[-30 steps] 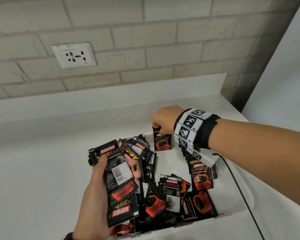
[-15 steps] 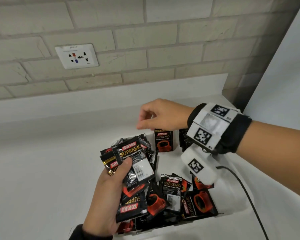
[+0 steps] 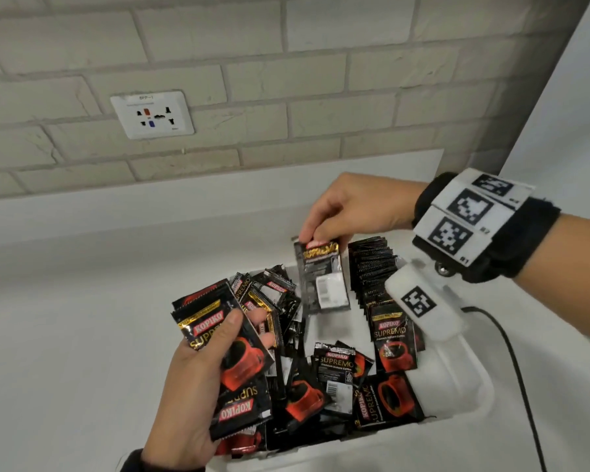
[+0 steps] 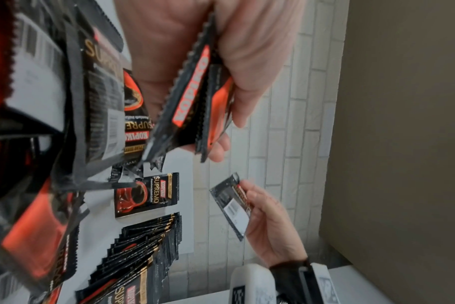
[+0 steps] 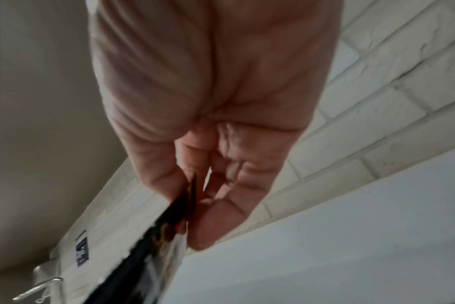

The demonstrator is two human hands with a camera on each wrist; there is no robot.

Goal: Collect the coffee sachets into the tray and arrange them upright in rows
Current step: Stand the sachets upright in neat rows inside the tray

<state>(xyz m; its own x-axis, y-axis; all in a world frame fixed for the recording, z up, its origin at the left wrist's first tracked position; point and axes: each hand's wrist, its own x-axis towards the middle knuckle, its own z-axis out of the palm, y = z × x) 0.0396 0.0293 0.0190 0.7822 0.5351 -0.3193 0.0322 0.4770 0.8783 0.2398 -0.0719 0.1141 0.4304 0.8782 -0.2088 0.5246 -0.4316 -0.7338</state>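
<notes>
Kopiko sachet [image 3: 324,277] hangs pinched by its top edge in the right hand [image 3: 358,207] over the white tray [image 3: 457,379]; left hand [image 3: 188,396] grips a sachet bunch [image 3: 232,356].

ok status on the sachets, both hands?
Right hand pinches one sachet over the tray. Left hand grips a bundle. One upright row at right; loose pile fills the rest.

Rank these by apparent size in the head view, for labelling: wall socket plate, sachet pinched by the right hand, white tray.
1. White plastic tray
2. White wall socket plate
3. Black coffee sachet; it sits nearer the camera, so ranks 2 and 3 are unsure.
</notes>
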